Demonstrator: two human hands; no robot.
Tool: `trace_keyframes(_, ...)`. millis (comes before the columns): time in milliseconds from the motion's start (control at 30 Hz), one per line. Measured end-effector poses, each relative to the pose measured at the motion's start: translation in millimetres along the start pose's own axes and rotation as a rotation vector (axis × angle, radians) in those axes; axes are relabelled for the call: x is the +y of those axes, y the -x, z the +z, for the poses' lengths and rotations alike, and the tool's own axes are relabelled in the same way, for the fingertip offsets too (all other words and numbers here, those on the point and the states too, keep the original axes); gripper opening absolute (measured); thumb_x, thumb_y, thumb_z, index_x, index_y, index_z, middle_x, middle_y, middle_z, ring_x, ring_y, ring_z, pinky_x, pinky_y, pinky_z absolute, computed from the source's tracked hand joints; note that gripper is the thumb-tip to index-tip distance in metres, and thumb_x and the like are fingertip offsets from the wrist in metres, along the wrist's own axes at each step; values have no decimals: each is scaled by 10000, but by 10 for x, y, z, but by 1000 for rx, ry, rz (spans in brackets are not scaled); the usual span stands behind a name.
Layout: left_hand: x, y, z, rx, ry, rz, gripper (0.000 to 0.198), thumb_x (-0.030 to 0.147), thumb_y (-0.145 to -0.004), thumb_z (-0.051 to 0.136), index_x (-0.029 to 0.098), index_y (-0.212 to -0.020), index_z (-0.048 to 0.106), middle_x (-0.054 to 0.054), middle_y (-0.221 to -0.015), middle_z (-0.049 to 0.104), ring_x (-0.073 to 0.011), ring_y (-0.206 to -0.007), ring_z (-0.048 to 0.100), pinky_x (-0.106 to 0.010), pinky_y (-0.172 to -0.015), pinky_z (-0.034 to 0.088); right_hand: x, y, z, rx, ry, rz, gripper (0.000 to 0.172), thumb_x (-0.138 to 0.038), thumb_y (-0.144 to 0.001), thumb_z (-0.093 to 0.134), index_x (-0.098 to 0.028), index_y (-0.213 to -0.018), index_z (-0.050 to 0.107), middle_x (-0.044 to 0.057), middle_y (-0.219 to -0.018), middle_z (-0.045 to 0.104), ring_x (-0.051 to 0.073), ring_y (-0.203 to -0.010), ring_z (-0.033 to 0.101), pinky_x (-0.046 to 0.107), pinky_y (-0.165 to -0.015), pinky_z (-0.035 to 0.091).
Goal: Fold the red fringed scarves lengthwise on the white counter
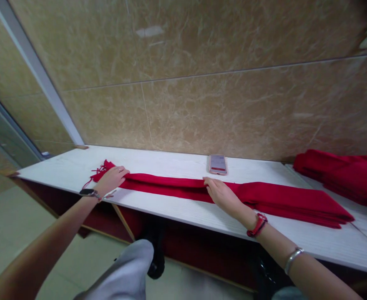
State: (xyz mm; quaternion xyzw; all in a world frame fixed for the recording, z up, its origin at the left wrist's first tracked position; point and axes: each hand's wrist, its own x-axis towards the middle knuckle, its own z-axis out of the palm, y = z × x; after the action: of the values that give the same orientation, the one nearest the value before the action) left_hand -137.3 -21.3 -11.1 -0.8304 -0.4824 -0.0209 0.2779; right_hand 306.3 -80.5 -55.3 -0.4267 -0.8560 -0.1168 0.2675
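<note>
A long red scarf (pixel 283 199) lies folded lengthwise along the white tabletop, its fringe (pixel 101 168) at the left end. Near that fringe, my left hand (pixel 113 179) grips the scarf from above with its fingers curled over the cloth. My right hand (pixel 220 192) pinches the scarf's upper edge around its middle, thumb and fingers together. Between the two hands the cloth forms a narrow strip with a dark crease. To the right of my right hand it widens into flat layers.
A phone (pixel 217 164) with a lit screen lies behind the scarf, near the tiled wall (pixel 183 112). More folded red cloth (pixel 346 175) is piled at the right. The white tabletop (pixel 171 208) has a front edge above open shelves (pixel 199 254).
</note>
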Motion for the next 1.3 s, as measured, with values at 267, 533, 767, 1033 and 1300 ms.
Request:
trace_keyframes(267, 81, 149, 124, -201, -6, -67, 419, 75, -800, 361, 118, -1171, 550, -133, -1120, 581, -224, -1016, 541, -312, -878, 412, -17, 119, 9, -205, 18, -153, 441, 1, -813, 357, -95, -1219, 502, 159, -1221, 561, 217, -1135, 519, 380, -955, 429)
trace_keyframes(533, 109, 118, 22, -248, 64, -214, 454, 38, -770, 343, 160, -1146, 568, -142, -1099, 566, -251, -986, 551, -328, -834, 433, -54, 155, -118, -201, -75, -183, 412, -47, -849, 369, -144, -1212, 540, 119, -1244, 550, 199, -1166, 491, 389, -994, 400)
trace_keyframes(767, 686, -275, -338, -312, 147, -117, 513, 17, -764, 344, 110, -1253, 470, -141, -1276, 467, -222, -1178, 439, -315, -962, 365, 8, 171, -51, -284, -106, -185, 411, -76, -868, 363, -113, -1255, 497, 136, -1312, 483, 208, -1231, 416, 403, -1025, 354)
trace_keyframes(1033, 2007, -738, -608, -345, 523, -5, 473, 382, -936, 218, 258, -1390, 272, -69, -1493, 140, -287, -1353, 118, -531, -1026, 221, 2, 169, -81, -306, -90, -185, 393, -174, -909, 351, -144, -1282, 471, 118, -1334, 464, 203, -1256, 380, 406, -1033, 323)
trace_keyframes(1300, 2080, -795, -613, -537, 525, -48, 530, 402, -920, 217, 206, -1412, 212, -103, -1495, 50, -287, -1361, 30, -591, -1019, 129, 89, 165, -222, -364, 80, -85, 476, -363, -929, 337, -107, -1324, 404, 159, -1365, 411, 260, -1282, 329, 463, -1013, 318)
